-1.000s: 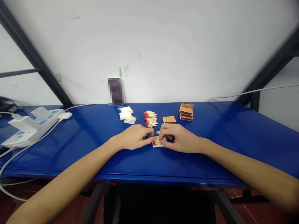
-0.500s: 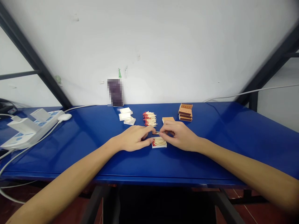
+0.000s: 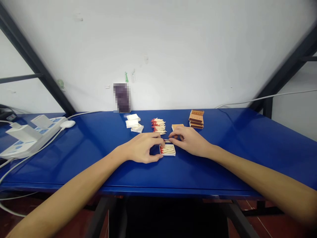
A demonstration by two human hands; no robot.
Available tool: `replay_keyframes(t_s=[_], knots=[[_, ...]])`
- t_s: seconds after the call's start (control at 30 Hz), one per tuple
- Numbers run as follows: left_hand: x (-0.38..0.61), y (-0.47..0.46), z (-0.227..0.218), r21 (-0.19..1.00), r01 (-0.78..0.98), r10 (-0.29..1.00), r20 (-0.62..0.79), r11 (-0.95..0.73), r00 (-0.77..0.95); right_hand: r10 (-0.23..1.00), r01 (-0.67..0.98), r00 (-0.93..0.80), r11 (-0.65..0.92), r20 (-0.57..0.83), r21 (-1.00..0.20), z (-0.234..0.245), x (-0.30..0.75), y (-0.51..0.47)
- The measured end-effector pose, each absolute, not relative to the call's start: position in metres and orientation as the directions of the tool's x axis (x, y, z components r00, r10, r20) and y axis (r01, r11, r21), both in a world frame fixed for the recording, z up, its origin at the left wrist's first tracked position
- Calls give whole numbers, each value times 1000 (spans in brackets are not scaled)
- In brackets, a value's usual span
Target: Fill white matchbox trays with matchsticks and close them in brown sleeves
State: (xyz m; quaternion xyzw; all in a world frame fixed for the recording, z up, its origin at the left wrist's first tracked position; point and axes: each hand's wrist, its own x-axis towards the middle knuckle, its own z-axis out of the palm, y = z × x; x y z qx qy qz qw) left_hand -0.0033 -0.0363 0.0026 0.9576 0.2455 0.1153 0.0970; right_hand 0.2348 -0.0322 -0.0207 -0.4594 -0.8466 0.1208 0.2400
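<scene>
Filling step, apparently: left hand point(image 3: 143, 149) pinches white cardboard tray of red-tipped matches point(image 3: 168, 150); right hand point(image 3: 189, 141) curled, grasp unclear; next move needs gentle levelling.

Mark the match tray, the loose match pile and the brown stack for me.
match tray point(image 3: 168, 154): head view, front rim.
match pile point(image 3: 158, 126): head view, middle of the heap.
brown stack point(image 3: 197, 118): head view, top box.

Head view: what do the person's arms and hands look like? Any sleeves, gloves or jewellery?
The left forearm and right forearm are bare up to the frame edge, with no sleeves in view. The left hand and the right hand are ungloved. No watch, bracelet or ring shows, though such detail is small here.
</scene>
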Motion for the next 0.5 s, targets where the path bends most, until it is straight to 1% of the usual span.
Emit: replay_keyframes(t_s=[0.17, 0.33, 0.5], knots=[[-3, -37, 3, 253, 444, 492, 178, -860, 852, 802, 701, -536, 597, 264, -391, -20, 237, -31], [-3, -37, 3, 254, 447, 496, 184, -858, 848, 780, 686, -564, 625, 271, -372, -21, 239, -29], [-3, -37, 2, 270, 425, 486, 227, -864, 844, 770, 672, -576, 637, 274, -377, -20, 239, -29]])
